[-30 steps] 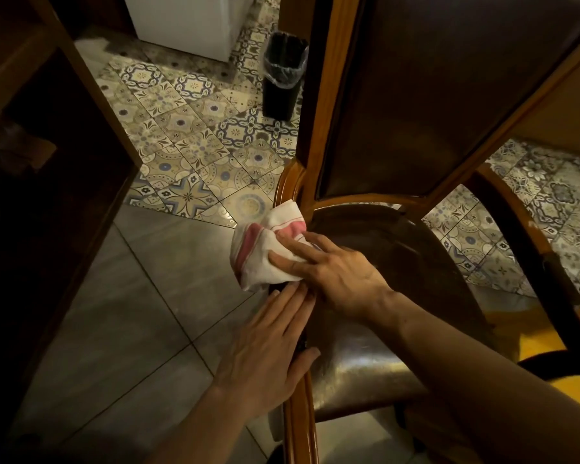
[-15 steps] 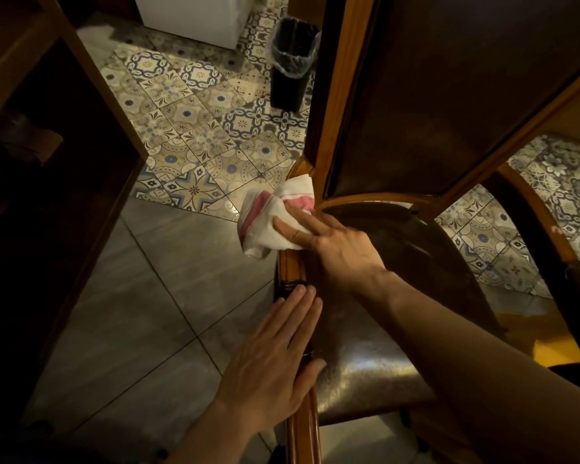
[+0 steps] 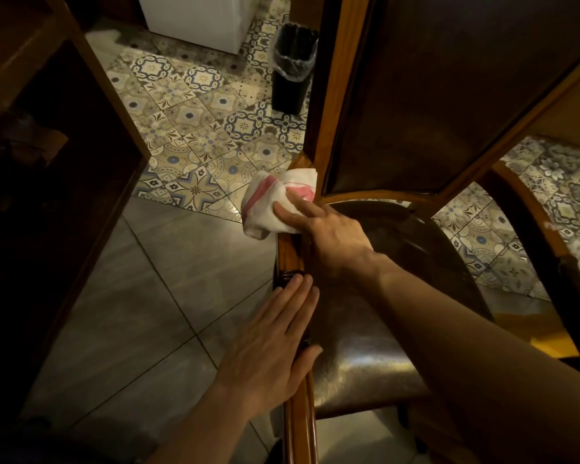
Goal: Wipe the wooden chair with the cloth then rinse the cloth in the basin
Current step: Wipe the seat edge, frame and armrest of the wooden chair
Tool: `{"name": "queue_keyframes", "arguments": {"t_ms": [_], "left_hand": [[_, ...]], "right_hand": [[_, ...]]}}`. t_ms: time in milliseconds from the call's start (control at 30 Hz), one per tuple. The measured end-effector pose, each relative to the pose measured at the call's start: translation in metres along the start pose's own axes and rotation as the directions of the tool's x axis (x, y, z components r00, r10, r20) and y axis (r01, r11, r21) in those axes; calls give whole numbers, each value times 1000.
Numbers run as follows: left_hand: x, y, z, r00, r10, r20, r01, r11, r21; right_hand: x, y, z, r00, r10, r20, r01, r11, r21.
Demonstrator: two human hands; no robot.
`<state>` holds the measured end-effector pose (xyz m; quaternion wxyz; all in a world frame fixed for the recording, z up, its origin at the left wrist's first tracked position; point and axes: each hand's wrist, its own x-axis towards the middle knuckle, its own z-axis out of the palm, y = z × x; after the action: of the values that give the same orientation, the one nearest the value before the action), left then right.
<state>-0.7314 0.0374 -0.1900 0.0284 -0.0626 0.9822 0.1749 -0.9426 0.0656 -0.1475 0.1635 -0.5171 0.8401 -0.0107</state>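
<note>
At frame centre, white-and-pink cloth (image 3: 275,205) is pressed by right hand (image 3: 329,232), fingers flat on it, against wooden chair (image 3: 297,426) seat rail near backrest post. Lower centre, left hand (image 3: 272,356) is laid flat, fingers together, on same rail. Black bin (image 3: 290,70) is seen up top.

The scene is dim and warm-toned. Soft glare sits on the chair seat (image 3: 359,373) and floor tiles (image 3: 198,128). The left cabinet (image 3: 31,195) sinks into near-black shadow, perhaps hiding detail. Straight edges bow near the frame borders.
</note>
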Motion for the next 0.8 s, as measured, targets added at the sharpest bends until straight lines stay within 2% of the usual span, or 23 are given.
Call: {"name": "queue_keyframes", "arguments": {"t_ms": [467,800], "left_hand": [[-4,6,-3,1000,-6,8,6,1000,25],[-12,12,-2,996,-84,-23,84,996,20]], "right_hand": [[-47,-15,7,998,-53,45,52,998,33],[-68,-20,6,995,-60,84,55,996,71]]}}
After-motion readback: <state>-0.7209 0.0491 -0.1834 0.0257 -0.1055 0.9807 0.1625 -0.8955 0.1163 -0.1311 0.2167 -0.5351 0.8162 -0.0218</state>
